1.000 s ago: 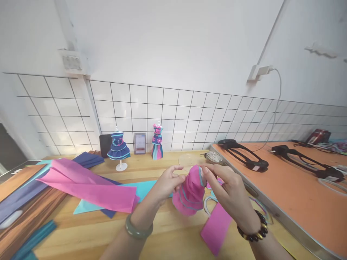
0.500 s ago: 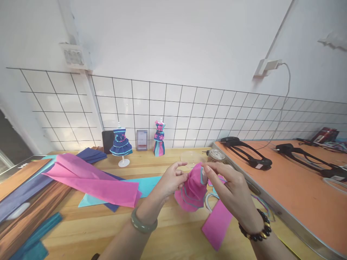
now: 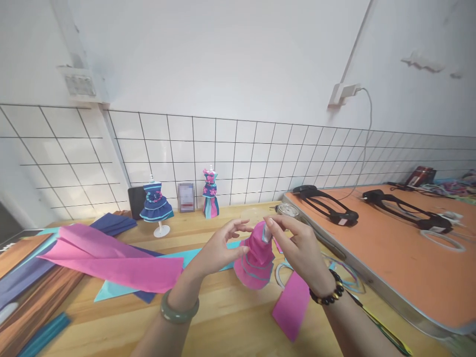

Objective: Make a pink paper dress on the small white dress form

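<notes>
A small pink tiered doll dress (image 3: 254, 267) with thin blue-green trim lines stands in front of me on a miniature dress form, whose white top shows at the bodice. The thumb and fingers of my right hand (image 3: 295, 248) pinch the top of this form by the light blue edge. On the other side, my left hand (image 3: 223, 248) has its fingers apart, with the thumb tip at the dress's side; whether it touches the cloth I cannot tell. Just right of the skirt lies a pink fabric piece (image 3: 292, 307), near a white ring (image 3: 279, 275).
Two more dressed mini forms, a blue dress (image 3: 156, 206) and a multicoloured one (image 3: 210, 193), stand at the back beside a phone (image 3: 186, 197). Pink cloth (image 3: 122, 263) lies left. Yellow-handled scissors (image 3: 390, 334) lie right, before an orange raised surface (image 3: 390, 267) holding black headsets (image 3: 327, 206).
My left hand has let go of the dress's side and its fingers have spread. The right hand still pinches the top. The whole view has shifted slightly to the right.
</notes>
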The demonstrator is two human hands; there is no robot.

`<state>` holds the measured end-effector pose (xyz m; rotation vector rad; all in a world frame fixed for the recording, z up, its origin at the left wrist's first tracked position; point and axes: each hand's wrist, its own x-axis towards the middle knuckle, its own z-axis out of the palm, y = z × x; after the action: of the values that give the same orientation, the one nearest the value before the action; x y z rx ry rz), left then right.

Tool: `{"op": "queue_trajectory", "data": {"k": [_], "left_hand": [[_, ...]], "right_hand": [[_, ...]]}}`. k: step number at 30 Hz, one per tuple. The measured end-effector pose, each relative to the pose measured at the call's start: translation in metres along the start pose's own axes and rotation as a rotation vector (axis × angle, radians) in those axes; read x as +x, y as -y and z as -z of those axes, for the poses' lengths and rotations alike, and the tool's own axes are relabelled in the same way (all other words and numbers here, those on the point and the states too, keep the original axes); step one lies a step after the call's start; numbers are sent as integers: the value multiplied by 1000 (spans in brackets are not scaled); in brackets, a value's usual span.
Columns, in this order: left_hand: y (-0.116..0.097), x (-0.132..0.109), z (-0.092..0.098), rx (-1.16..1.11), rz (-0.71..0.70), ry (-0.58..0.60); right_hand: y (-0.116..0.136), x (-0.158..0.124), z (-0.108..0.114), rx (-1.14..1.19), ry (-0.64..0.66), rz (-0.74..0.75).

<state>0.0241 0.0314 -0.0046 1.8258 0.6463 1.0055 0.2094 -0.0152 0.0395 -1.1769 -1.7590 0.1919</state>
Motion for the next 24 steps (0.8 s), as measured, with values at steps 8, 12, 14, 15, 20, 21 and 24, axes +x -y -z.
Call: {"op": "queue_trajectory", "data": {"k": [8,12,14,15,20,21,24], "left_hand": [[13,5,-11,-68,32,-54],[15,8,-18,-49,39,-117],[15,8,-19,-20,55,-135],[15,8,-19,-2,63,-137],[14,7,-13,63,59,-134],[14,7,-11,67,54,-132],[13,5,-7,86,57,-134]], "right_hand": [[0,0,-1,9,5,15],[1,-1,-1,10,26,31],[0,-1,-1,9,35,33],[0,-1,-1,7,39,32],[1,1,-1,5,30,20],[1,2,-2,5,24,13],[1,5,-2,9,11,-12]]}}
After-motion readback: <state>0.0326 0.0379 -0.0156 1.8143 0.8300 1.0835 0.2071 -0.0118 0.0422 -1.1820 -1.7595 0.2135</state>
